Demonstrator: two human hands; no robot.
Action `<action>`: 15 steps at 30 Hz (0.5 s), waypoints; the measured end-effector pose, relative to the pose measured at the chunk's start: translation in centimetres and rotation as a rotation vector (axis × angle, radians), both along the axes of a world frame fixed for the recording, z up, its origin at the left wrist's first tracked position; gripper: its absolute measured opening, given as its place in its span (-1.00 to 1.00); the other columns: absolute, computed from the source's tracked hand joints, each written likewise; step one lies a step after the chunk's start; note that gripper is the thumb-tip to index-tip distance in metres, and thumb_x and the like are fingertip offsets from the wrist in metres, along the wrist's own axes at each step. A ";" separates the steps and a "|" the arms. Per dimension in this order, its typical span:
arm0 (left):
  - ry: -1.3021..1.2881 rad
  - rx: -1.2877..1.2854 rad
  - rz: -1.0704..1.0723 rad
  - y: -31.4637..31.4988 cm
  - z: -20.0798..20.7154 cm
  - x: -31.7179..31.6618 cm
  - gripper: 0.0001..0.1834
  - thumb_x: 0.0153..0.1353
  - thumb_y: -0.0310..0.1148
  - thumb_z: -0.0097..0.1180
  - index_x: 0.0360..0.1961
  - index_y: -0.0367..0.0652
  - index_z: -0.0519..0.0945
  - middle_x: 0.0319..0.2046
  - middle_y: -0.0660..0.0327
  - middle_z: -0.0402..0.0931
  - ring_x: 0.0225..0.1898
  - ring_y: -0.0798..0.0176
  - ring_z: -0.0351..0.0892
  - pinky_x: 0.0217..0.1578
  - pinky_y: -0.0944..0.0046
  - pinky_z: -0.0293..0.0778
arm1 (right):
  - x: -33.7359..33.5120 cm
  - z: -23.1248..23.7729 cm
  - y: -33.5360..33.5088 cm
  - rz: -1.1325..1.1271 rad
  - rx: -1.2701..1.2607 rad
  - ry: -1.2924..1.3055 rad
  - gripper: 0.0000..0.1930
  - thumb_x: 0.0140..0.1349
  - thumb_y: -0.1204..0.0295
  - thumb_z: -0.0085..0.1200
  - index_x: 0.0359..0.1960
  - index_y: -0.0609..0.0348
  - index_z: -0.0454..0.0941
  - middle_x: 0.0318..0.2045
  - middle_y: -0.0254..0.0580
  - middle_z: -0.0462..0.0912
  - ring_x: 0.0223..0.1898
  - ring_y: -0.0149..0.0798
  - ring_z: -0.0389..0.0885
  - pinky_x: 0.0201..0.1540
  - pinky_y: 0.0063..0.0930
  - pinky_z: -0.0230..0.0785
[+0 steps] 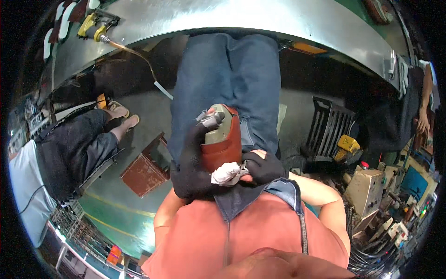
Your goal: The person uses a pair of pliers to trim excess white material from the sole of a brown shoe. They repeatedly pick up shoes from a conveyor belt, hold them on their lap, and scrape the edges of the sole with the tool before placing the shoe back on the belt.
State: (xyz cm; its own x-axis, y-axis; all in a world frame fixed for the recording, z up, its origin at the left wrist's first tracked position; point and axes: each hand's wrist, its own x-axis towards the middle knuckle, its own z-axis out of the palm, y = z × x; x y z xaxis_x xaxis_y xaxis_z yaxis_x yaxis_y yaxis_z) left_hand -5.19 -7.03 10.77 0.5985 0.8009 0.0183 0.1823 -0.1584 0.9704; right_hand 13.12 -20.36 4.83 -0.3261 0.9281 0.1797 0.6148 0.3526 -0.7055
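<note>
A reddish-brown leather shoe upper (pixel 222 156) sits on a grey-green last (pixel 218 136), held over my lap. My left hand (pixel 193 162), in a black glove, curls around its left side, with grey tape on the fingers that rest on the last. Close by the near end of the upper is my right hand (pixel 265 167), also in a black glove with a bare fingertip showing. Its fingers are closed; what they grip is hidden. Between the hands is a crumpled white wrapping (pixel 226 173), perhaps around a thumb.
A metal workbench (pixel 241 16) runs across the far side, with a yellow air tool (pixel 95 29) and its hose at left. A brown stool (pixel 146 172) and a seated person (pixel 79 149) are at left. A black plastic chair (pixel 327 125) and machine boxes (pixel 367 188) stand at right.
</note>
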 end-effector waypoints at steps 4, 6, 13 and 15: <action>0.014 0.004 -0.012 0.0 0.5 0.7 -0.10 -0.24 -0.21 0.49 0.15 -0.20 0.29 0.08 0.02 0.32 0.21 0.00 0.25 0.22 0.08 0.14 | 1.2 -0.2 -0.1 0.013 0.032 -0.069 -0.59 -0.07 0.05 0.20 -0.47 0.20 0.53 -0.27 -0.17 0.56 -0.29 -0.14 0.56 -0.25 -0.32 0.45; 0.031 0.014 0.001 -0.2 1.0 1.3 -0.12 -0.24 -0.22 0.50 0.13 -0.20 0.30 0.03 0.04 0.34 0.17 0.01 0.29 0.19 0.10 0.18 | 1.3 -0.5 -0.2 -0.008 0.031 -0.067 -0.58 -0.08 0.04 0.21 -0.46 0.19 0.53 -0.26 -0.17 0.56 -0.26 -0.14 0.57 -0.24 -0.33 0.45; -0.014 0.001 0.082 -1.0 -0.6 1.5 -0.31 -0.18 -0.33 0.39 0.01 -0.19 0.34 -0.03 0.05 0.35 0.07 0.02 0.36 0.12 0.12 0.25 | 0.9 -0.6 -0.9 0.007 -0.048 -0.086 -0.52 -0.01 -0.03 0.15 -0.44 0.22 0.52 -0.25 -0.09 0.56 -0.20 -0.06 0.55 -0.15 -0.24 0.43; -0.042 -0.002 0.072 -1.1 -0.7 1.3 -0.35 -0.14 -0.32 0.37 0.00 -0.18 0.35 -0.02 0.06 0.35 0.05 0.04 0.37 0.10 0.13 0.27 | 1.0 -0.6 -1.1 0.009 -0.043 -0.082 -0.52 0.00 -0.02 0.15 -0.39 0.23 0.52 -0.23 -0.08 0.56 -0.19 -0.05 0.55 -0.15 -0.23 0.43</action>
State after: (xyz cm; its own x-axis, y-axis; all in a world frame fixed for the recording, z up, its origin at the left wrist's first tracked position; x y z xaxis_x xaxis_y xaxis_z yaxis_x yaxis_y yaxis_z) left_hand -3.92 -8.18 10.05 0.5379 0.8420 0.0407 0.1521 -0.1444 0.9778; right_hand 14.13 -21.49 4.27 -0.3468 0.9313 0.1118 0.6680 0.3289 -0.6675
